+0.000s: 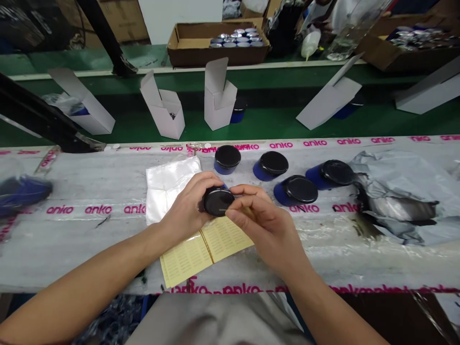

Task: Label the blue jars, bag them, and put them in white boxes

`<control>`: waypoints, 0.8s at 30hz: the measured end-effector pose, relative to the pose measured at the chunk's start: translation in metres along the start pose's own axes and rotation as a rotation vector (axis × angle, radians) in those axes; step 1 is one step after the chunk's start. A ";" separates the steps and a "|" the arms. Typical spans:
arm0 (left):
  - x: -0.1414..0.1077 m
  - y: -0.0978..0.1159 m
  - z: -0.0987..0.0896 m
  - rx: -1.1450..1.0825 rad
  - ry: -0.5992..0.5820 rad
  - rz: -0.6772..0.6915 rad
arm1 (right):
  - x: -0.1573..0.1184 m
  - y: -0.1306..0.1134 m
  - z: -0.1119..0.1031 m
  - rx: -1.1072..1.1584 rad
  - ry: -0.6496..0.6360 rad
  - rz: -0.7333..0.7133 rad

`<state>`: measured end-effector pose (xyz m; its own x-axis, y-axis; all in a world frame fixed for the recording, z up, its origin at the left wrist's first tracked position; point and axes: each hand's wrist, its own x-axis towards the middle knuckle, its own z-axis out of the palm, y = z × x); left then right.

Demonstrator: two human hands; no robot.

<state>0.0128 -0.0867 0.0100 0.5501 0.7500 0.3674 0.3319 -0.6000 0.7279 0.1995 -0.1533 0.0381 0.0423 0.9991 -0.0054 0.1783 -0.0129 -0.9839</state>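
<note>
Head view: our left hand (192,201) clasps a jar (214,203); our right hand (271,220) touches its lid (220,199), pinch unclear; four lidded jars (297,190) sit unboxed.

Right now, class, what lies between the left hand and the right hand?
In the head view: a black-lidded container, gripped by the left hand, with the right hand at its edge.

The left hand (187,203) grips a black-lidded jar (218,203), the right hand's (271,225) fingertips at its lid. Below lies a yellow sheet (190,261), beside white plastic (168,184). Four more jars (270,166) sit beyond and rightward; open cartons (220,108) line the green surface (273,124).
</note>
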 end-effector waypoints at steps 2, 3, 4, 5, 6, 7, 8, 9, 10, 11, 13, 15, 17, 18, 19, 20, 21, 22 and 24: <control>-0.002 -0.003 0.002 -0.040 0.029 0.004 | 0.002 -0.002 0.004 0.026 0.010 0.022; -0.003 -0.004 0.004 -0.058 0.043 0.002 | 0.002 -0.003 0.006 0.030 0.017 0.032; -0.004 -0.005 0.005 -0.068 0.053 -0.002 | 0.002 -0.004 0.008 0.029 0.027 0.041; -0.004 -0.006 0.005 -0.068 0.059 -0.004 | 0.002 -0.005 0.010 0.024 0.039 0.050; -0.005 -0.006 0.006 -0.057 0.062 -0.004 | 0.002 -0.005 0.011 0.017 0.052 0.056; -0.005 -0.006 0.006 -0.042 0.066 0.002 | 0.002 -0.006 0.013 0.008 0.066 0.057; -0.005 -0.006 0.006 -0.025 0.070 0.015 | 0.002 -0.006 0.014 -0.001 0.083 0.054; -0.004 -0.006 0.006 -0.009 0.076 0.033 | 0.001 -0.006 0.015 -0.014 0.100 0.049; -0.004 -0.006 0.007 0.006 0.083 0.051 | 0.001 -0.006 0.015 -0.026 0.114 0.042; -0.004 -0.006 0.007 0.019 0.093 0.064 | 0.001 -0.005 0.016 -0.038 0.127 0.036; -0.004 -0.006 0.008 0.037 0.107 0.079 | 0.001 -0.005 0.018 -0.058 0.147 0.027; -0.004 -0.006 0.009 0.051 0.112 0.083 | 0.000 -0.005 0.020 -0.068 0.165 0.023; -0.004 -0.006 0.010 0.058 0.112 0.083 | 0.000 -0.005 0.022 -0.075 0.182 0.018; -0.005 -0.006 0.011 0.059 0.113 0.082 | 0.000 -0.005 0.022 -0.078 0.186 0.018; -0.005 -0.006 0.011 0.059 0.115 0.076 | 0.000 -0.005 0.023 -0.082 0.187 0.020; -0.005 -0.006 0.011 0.060 0.115 0.071 | 0.000 -0.005 0.023 -0.085 0.186 0.024; -0.005 -0.006 0.011 0.060 0.115 0.066 | 0.000 -0.005 0.024 -0.087 0.184 0.028; -0.005 -0.006 0.011 0.062 0.114 0.063 | 0.000 -0.005 0.024 -0.089 0.184 0.030; -0.005 -0.005 0.011 0.066 0.112 0.059 | 0.000 -0.004 0.024 -0.090 0.185 0.029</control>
<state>0.0171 -0.0902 -0.0023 0.4827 0.7371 0.4730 0.3530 -0.6580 0.6652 0.1755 -0.1523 0.0381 0.2273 0.9738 0.0080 0.2610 -0.0530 -0.9639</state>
